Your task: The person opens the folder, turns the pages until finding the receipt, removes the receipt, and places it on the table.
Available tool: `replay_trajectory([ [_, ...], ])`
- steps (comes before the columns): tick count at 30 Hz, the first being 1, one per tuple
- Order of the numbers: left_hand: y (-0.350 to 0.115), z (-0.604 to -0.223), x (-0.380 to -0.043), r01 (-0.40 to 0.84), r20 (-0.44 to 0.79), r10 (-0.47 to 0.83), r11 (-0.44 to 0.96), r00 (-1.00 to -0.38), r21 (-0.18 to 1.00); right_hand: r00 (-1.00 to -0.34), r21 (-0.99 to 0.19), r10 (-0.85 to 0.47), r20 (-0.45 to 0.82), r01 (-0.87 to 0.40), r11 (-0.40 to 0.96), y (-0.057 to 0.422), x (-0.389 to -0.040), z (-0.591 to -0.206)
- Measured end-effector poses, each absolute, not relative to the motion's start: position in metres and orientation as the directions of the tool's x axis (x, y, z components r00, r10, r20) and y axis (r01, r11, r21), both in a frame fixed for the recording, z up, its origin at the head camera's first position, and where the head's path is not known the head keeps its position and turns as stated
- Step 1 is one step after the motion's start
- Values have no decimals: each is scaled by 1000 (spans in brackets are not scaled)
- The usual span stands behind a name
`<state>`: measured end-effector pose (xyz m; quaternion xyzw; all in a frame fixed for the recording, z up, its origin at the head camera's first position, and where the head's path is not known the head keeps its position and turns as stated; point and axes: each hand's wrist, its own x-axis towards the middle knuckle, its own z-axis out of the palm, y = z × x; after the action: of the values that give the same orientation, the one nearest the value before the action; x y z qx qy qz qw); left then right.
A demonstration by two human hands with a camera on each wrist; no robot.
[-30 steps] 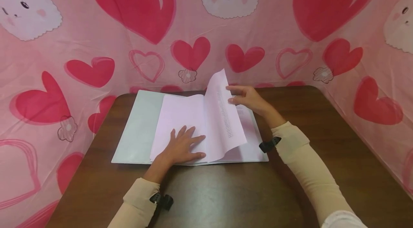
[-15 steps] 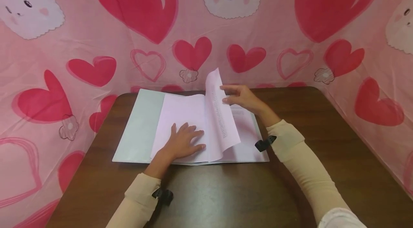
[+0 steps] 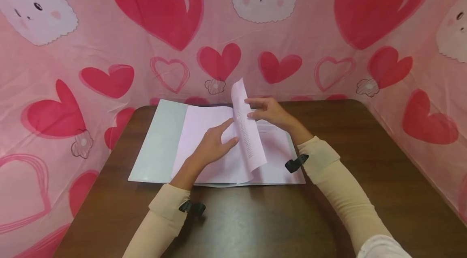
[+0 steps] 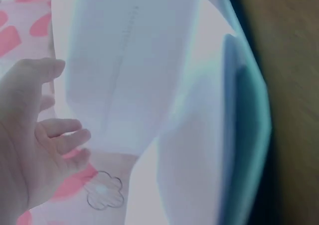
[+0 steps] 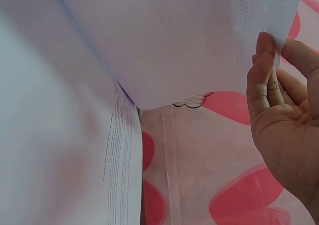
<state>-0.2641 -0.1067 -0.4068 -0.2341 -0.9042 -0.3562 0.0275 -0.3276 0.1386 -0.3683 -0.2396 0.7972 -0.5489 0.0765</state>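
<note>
A light green folder (image 3: 157,144) lies spread on the table with white printed pages (image 3: 204,118) in it. One sheet (image 3: 248,136) stands raised and curved near the middle; in the right wrist view the sheet (image 5: 164,41) hangs lifted above a lower printed page (image 5: 122,170). My right hand (image 3: 273,114) pinches this sheet by its free edge; the right hand (image 5: 286,115) has fingers on both sides of the paper. My left hand (image 3: 213,144) is over the left page, thumb and index finger stretched toward the sheet. Whether the left hand (image 4: 40,120) touches paper I cannot tell.
A dark brown wooden table (image 3: 233,225) bears the folder. Behind it hangs a pink cloth (image 3: 313,31) with red hearts and white animal faces. Black straps with small devices are on both sleeved wrists.
My left hand has lifted off the left page and moved toward the raised sheet, its fingers drawn together. The right hand has carried the sheet a little to the left.
</note>
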Motion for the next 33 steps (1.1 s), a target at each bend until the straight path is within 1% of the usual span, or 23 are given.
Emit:
replay_trajectory([
  [6,-96,-393,-274,477,272,420,527,-866,704,-874,-910,-467,136,-296,290,136,-328,-370],
  [8,-93,-389,-278,475,273,423,507,-864,720,-871,-913,-473,133,-294,283,135,-328,-370],
  [10,-91,-385,-280,457,254,423,499,-870,736,-869,-917,-477,133,-291,274,133,-328,-368],
  [13,-88,-381,-282,406,191,427,499,-884,765,-866,-920,-482,136,-291,262,131,-327,-367],
  [17,-86,-376,-282,361,127,441,499,-888,788,-859,-918,-492,144,-301,257,129,-325,-367],
  [20,-84,-374,-281,358,122,449,489,-885,795,-857,-927,-493,148,-295,234,127,-324,-368],
  [27,-81,-371,-283,344,143,427,443,-893,828,-855,-962,-504,125,-229,149,123,-323,-369],
  [33,-82,-367,-284,334,134,428,437,-894,835,-849,-959,-516,116,-232,166,122,-324,-372],
])
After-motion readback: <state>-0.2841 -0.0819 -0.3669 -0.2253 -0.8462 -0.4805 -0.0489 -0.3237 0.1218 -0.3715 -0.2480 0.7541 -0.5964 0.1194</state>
